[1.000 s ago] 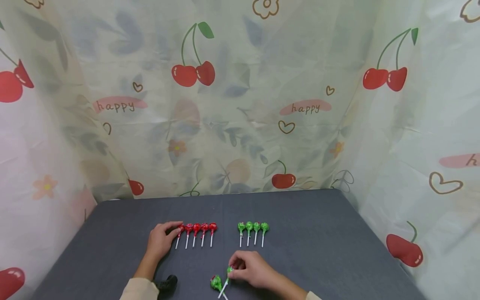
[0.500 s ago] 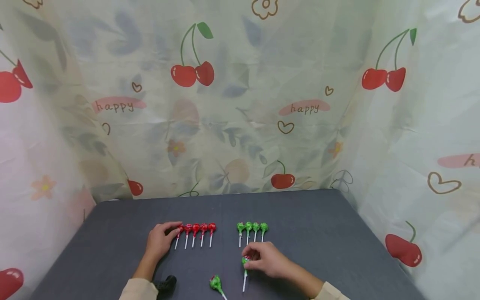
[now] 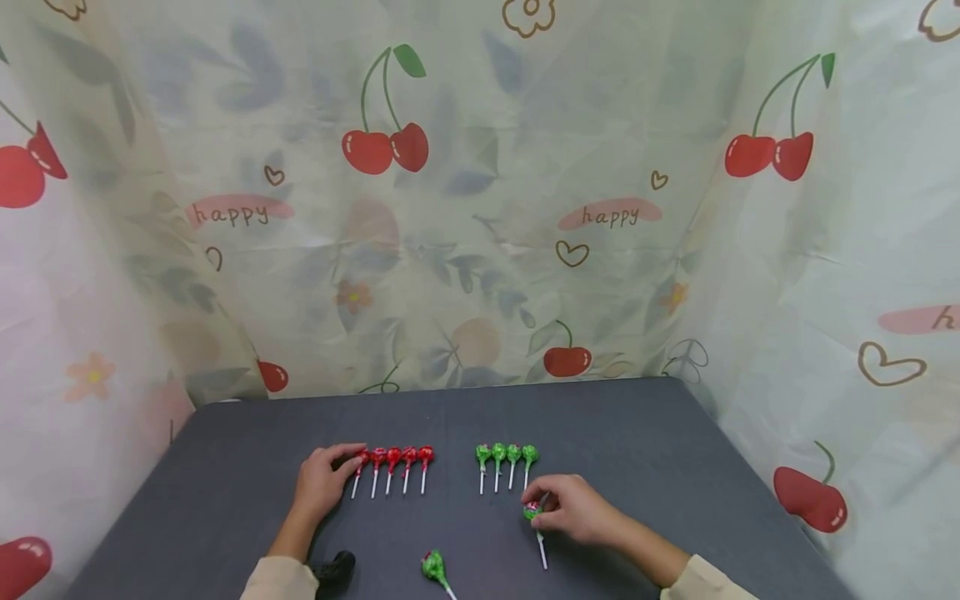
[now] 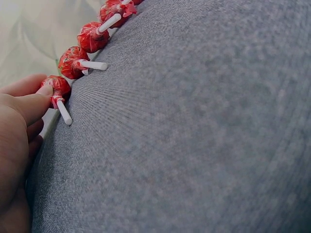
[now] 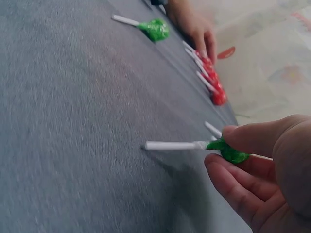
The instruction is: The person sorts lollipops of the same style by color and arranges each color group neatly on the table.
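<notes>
My left hand (image 3: 322, 483) pinches the wrapped head of the leftmost red lollipop (image 4: 59, 90), which ends a row of several red lollipops (image 3: 393, 457) with white sticks toward me. Between thumb and fingers, my right hand (image 3: 573, 507) holds a green lollipop (image 5: 232, 151) by its head, stick pointing toward me. It is just in front of the right end of a row of green lollipops (image 3: 498, 453). Another green lollipop (image 3: 432, 567) lies alone near the front middle, its stick slanting to the lower right.
A dark grey cloth covers the table (image 3: 637, 433). Close to my left forearm lies a black object (image 3: 335, 570). A pale curtain (image 3: 465, 250) printed with cherries hangs behind the table and along both sides.
My right hand has lifted the green lollipop away from the lone one at the front and carried it right and back toward the green row. The left hand stays on the red lollipop.
</notes>
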A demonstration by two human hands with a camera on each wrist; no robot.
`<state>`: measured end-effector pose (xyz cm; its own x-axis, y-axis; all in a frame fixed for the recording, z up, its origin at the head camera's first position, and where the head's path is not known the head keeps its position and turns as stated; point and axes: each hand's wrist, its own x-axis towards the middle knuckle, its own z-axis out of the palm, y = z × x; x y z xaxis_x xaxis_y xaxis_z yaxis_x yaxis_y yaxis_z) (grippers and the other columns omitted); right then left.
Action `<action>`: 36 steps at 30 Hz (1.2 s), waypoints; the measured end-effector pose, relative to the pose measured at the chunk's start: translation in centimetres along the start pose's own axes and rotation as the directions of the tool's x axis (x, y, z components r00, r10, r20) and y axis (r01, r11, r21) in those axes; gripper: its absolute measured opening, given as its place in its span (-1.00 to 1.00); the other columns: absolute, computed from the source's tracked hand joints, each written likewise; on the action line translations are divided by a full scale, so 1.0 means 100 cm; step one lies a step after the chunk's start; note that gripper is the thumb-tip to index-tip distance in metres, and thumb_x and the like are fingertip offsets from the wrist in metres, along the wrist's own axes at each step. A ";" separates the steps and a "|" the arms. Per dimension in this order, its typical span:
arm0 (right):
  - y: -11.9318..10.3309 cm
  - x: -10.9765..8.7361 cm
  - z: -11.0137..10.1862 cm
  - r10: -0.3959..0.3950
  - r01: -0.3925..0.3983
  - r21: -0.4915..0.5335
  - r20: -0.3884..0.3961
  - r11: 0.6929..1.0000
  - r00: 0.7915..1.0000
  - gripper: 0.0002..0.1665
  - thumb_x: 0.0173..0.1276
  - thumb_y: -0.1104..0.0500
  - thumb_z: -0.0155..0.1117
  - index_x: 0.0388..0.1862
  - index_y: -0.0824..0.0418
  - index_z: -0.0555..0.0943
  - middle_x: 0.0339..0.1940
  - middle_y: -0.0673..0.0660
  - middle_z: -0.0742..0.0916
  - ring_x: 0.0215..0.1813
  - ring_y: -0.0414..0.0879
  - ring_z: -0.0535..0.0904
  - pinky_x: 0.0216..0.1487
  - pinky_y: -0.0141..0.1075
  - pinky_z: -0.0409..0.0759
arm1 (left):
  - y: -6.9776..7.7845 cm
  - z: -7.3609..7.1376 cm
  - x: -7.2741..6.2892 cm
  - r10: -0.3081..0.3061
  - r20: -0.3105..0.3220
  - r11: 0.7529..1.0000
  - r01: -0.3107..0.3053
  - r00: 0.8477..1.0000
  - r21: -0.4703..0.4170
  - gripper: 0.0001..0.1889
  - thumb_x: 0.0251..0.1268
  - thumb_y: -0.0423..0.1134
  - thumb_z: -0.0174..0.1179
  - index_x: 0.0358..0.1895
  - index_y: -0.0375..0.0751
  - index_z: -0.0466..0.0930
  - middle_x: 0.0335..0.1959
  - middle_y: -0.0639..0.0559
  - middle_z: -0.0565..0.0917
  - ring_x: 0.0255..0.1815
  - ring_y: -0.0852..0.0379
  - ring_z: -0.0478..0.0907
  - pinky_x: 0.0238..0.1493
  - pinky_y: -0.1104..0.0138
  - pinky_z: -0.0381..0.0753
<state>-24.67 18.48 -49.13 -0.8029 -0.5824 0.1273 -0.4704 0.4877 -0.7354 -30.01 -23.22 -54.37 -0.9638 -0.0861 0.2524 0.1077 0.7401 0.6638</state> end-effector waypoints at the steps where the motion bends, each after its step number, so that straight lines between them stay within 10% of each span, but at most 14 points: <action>1: 0.002 -0.001 -0.002 0.000 0.000 -0.006 -0.005 1.000 1.000 -0.74 0.10 0.36 0.47 -0.20 0.25 0.67 -0.38 -0.07 0.68 -0.42 -0.28 0.56 -0.39 -0.38 0.54 | 0.000 0.000 0.000 -0.001 0.002 1.000 0.001 1.000 0.000 -0.72 0.33 -0.23 0.26 0.08 -0.09 0.70 -0.01 -0.15 0.65 0.01 -0.17 0.49 0.05 -0.10 0.39; 23: 0.039 -0.004 -0.036 0.089 -0.099 -0.089 -0.109 0.991 0.990 -0.69 0.11 0.35 0.46 -0.12 0.29 0.70 -0.31 -0.01 0.70 -0.38 -0.26 0.55 -0.37 -0.34 0.52 | 0.000 0.000 0.001 0.007 -0.011 1.000 -0.007 1.000 -0.012 -0.73 0.31 -0.24 0.28 0.06 -0.10 0.71 -0.03 -0.14 0.66 -0.02 -0.15 0.50 0.02 -0.08 0.42; 36: 0.060 0.015 -0.030 0.200 -0.232 -0.078 -0.296 0.969 0.934 -0.75 0.15 0.25 0.47 -0.16 0.24 0.72 -0.38 -0.02 0.71 -0.37 -0.17 0.58 -0.36 -0.31 0.53 | -0.001 0.001 0.002 -0.002 -0.013 1.000 0.002 1.000 -0.004 -0.73 0.30 -0.24 0.29 0.05 -0.09 0.71 -0.04 -0.14 0.65 -0.05 -0.14 0.51 -0.01 -0.06 0.43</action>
<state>-29.79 22.48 -51.39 -0.9523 -0.2542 0.1686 -0.2981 0.6591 -0.6905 -30.28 -23.23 -54.50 -0.9607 -0.0961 0.2606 0.1072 0.7374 0.6669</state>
